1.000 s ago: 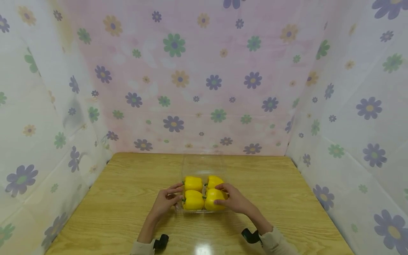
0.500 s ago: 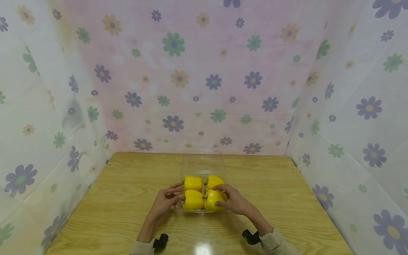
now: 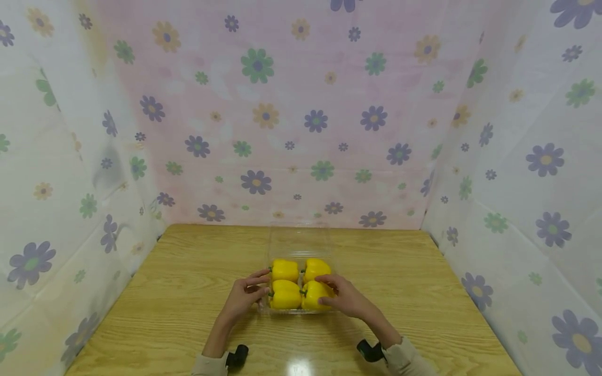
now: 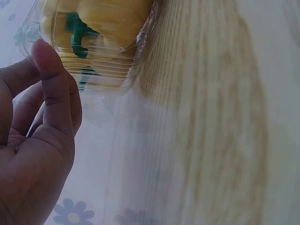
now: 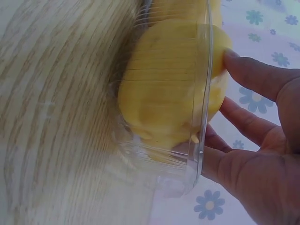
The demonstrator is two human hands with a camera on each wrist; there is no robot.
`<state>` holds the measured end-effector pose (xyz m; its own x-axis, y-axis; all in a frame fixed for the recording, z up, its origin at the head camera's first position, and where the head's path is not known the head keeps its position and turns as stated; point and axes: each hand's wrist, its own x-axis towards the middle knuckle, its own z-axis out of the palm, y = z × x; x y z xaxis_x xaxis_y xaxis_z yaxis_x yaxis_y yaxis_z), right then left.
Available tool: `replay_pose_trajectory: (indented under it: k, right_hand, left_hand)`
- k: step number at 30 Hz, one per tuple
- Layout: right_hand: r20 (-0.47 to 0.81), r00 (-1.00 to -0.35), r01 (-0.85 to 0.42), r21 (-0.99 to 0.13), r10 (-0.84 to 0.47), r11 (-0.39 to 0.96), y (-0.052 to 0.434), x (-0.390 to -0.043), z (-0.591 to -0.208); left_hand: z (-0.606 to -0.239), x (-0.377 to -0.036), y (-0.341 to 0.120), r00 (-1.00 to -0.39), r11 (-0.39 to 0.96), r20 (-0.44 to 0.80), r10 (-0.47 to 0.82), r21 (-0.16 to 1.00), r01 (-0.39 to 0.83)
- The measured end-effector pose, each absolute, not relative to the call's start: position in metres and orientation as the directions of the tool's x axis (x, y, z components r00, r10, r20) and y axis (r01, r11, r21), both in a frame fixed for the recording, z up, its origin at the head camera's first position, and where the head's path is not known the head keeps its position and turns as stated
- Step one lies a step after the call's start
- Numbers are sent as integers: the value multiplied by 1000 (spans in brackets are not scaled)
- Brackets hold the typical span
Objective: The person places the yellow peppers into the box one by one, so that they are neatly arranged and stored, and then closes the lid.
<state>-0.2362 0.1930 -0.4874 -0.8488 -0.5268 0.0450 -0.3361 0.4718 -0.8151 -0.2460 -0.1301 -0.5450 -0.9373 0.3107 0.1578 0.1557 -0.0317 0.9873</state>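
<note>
Several yellow bell peppers with green stems sit in two rows inside a clear plastic clamshell container, its lid standing up at the back. At the container's left wall, my left hand pinches the rim; in the left wrist view the thumb lies on the edge with fingers behind it. My right hand holds the front right bell pepper, thumb on its near side and fingers on its far side. The right wrist view shows that bell pepper through the clear wall, with some fingertips hidden.
The container stands on a wood-grain table. Flower-print cloth closes off the back and both sides. A black wrist camera is on the left wrist and another black camera on the right.
My right hand's fingers have shifted slightly nearer and lower, baring more of the back right bell pepper. The front right bell pepper has settled a little. The left hand keeps its place.
</note>
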Motion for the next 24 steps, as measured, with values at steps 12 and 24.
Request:
replay_pose_trajectory:
  k: [12, 24]
  right_hand:
    - [72, -853, -313, -863, -517, 396, 197, -236, -495]
    - [171, -907, -292, -914, -386, 282, 197, -236, -501]
  left_hand:
    - [-544, -245, -129, -942, -28, 143, 304, 990, 141]
    - [-545, -247, -129, -943, -16, 143, 300, 989, 145]
